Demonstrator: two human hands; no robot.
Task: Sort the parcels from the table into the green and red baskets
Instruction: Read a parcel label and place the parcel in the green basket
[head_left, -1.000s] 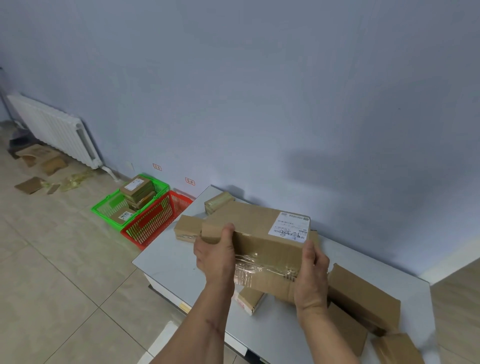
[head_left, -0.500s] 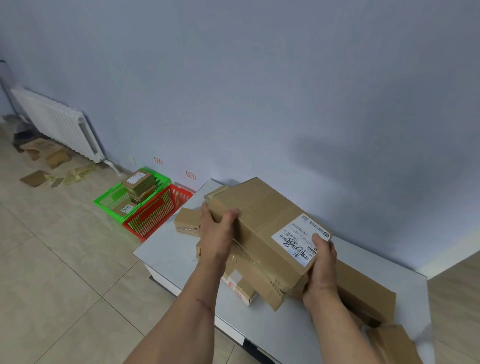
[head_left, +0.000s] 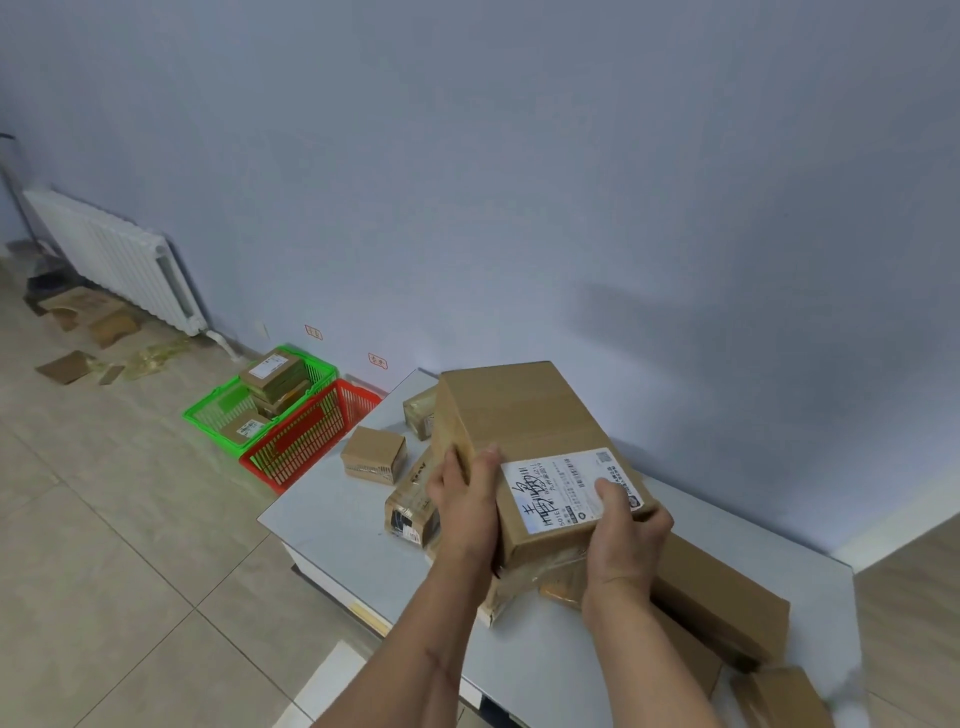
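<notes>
I hold a large brown cardboard parcel (head_left: 524, 415) above the table (head_left: 332, 525), its white shipping label facing up. My left hand (head_left: 465, 506) grips its left side, thumb on top near the label. My right hand (head_left: 626, 535) grips the near right corner, thumb pressed on the label. Smaller parcels lie on the table: a little box (head_left: 374, 454), a taped one (head_left: 413, 506) beside my left hand, and a long box (head_left: 722, 603) to the right. The green basket (head_left: 208, 415) on the floor holds several parcels; the red basket (head_left: 311, 441) stands beside it against the table's far left corner.
A white radiator (head_left: 114, 254) runs along the wall at the left, with cardboard scraps (head_left: 67, 366) on the tiled floor below it. Another parcel (head_left: 779, 696) sits at the table's near right edge. The blue wall stands right behind the table.
The big parcel has been turned so its label faces me and lies nearer my right hand. My right thumb now rests on the label. The view has dropped slightly.
</notes>
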